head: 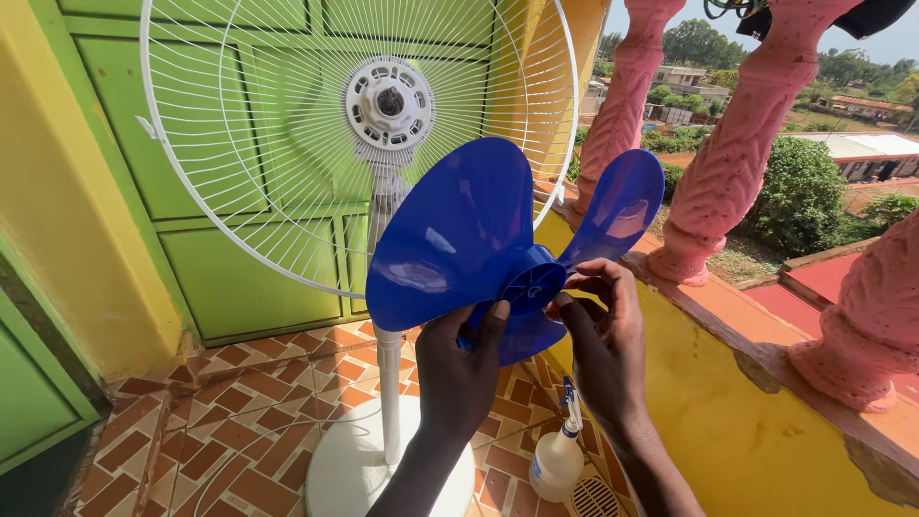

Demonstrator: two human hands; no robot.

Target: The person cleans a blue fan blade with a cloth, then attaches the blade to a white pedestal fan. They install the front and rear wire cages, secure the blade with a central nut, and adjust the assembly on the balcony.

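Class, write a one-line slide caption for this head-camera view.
Both hands, left hand and right hand, hold a blue fan blade before a white pedestal fan with its rear grille exposed.

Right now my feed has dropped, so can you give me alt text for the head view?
Both hands, left hand and right hand, hold a blue fan blade by its hub in front of a white stand fan whose rear grille is bare. A white spray bottle stands on the tiled floor beside the fan's round base.
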